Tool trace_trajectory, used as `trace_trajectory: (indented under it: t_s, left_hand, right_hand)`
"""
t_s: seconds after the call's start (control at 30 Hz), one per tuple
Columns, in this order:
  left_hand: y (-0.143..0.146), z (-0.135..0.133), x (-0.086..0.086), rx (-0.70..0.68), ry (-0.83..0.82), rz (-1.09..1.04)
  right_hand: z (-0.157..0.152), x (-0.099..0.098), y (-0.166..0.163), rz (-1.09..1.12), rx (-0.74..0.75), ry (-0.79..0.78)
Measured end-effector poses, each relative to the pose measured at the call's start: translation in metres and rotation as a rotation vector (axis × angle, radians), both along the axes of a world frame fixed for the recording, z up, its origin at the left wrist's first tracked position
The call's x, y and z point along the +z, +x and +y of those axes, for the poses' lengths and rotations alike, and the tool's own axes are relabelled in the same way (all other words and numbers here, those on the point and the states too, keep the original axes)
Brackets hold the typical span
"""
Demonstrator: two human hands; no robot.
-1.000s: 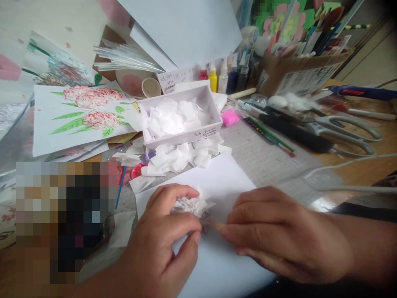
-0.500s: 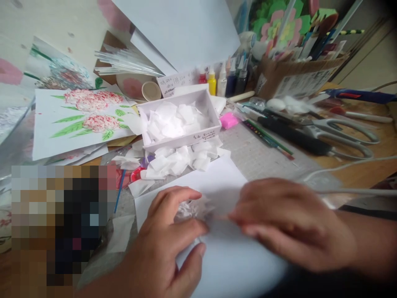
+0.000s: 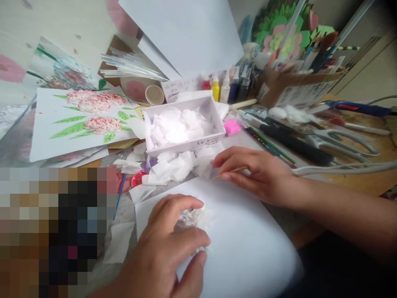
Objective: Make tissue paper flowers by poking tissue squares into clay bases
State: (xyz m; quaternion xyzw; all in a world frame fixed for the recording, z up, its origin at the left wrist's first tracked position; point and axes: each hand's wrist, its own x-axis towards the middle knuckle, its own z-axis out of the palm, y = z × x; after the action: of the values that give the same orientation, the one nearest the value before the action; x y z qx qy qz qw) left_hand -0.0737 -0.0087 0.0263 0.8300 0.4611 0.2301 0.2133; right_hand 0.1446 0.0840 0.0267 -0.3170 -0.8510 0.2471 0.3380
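My left hand (image 3: 167,248) rests on a white sheet of paper (image 3: 242,240), its fingers curled around a crumpled white tissue cluster (image 3: 189,217). My right hand (image 3: 257,174) reaches toward the loose pile of white tissue squares (image 3: 173,165) in front of a white box (image 3: 186,142) that holds more squares. It pinches a thin wooden stick (image 3: 231,171), whose tip points at the pile.
Painted flower sheets (image 3: 77,120) lie at the left. Paint bottles (image 3: 225,87), a cardboard box of craft supplies (image 3: 297,82), scissors (image 3: 344,142), pens, a pink eraser (image 3: 232,127) and a white cable (image 3: 344,167) crowd the back and right. A pixelated patch covers the lower left.
My right hand has moved with the stick from the tissue cluster up to the pile of tissue squares by the box. The left hand has stayed on the cluster.
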Motion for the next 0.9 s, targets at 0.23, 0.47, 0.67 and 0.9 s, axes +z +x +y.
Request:
trace_trajectory:
  t_s: [0.23, 0.47, 0.67, 0.9]
  left_hand:
    - [-0.001, 0.001, 0.0, 0.001, -0.009, -0.02]
    - [-0.004, 0.003, 0.001, -0.01, -0.033, -0.033]
    - [-0.005, 0.004, 0.002, -0.043, -0.013, 0.03]
    - [-0.005, 0.004, 0.0, -0.064, -0.009, 0.05]
  right_hand:
    - [-0.002, -0.004, -0.01, -0.009, -0.053, -0.054]
    - [-0.009, 0.002, -0.006, 0.017, -0.183, -0.165]
    - [-0.018, 0.005, 0.007, 0.03, -0.168, -0.211]
    - [-0.013, -0.007, 0.003, -0.18, 0.145, 0.259]
